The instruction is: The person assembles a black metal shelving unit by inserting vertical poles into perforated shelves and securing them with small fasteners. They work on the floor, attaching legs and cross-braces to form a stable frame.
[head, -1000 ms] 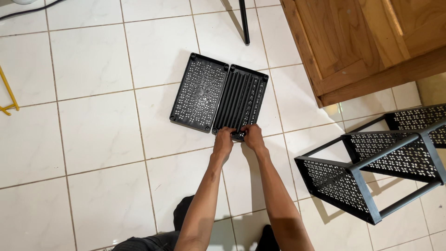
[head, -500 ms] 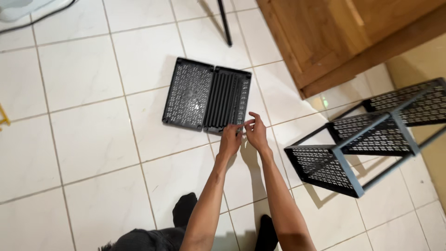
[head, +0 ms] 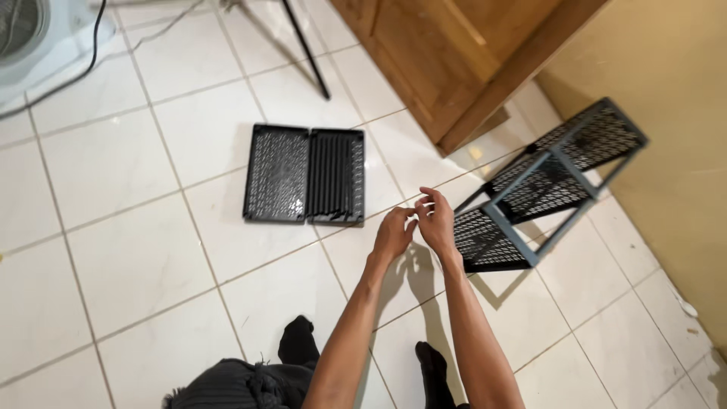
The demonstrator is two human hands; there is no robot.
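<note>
Here, two black trays (head: 305,175), one rack (head: 547,182), two hands.

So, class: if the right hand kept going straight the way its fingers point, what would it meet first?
The right hand points up and slightly left, so probably bare floor tile beside the black trays, then the wooden cabinet. Depth is unclear.

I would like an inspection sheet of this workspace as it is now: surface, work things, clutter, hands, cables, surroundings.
Surface: white tiled floor.
Work things: two black perforated plastic panels lying flat, side by side; grey-framed black perforated shelf rack lying tipped over on the floor.
Clutter: small specks near the wall, too small to identify.
Hands: left hand and right hand raised together above the floor, fingertips close; whether they hold anything cannot be told.
Cables: black cable by a white fan.
Surroundings: wooden cabinet, yellow wall, black stand leg.
</note>
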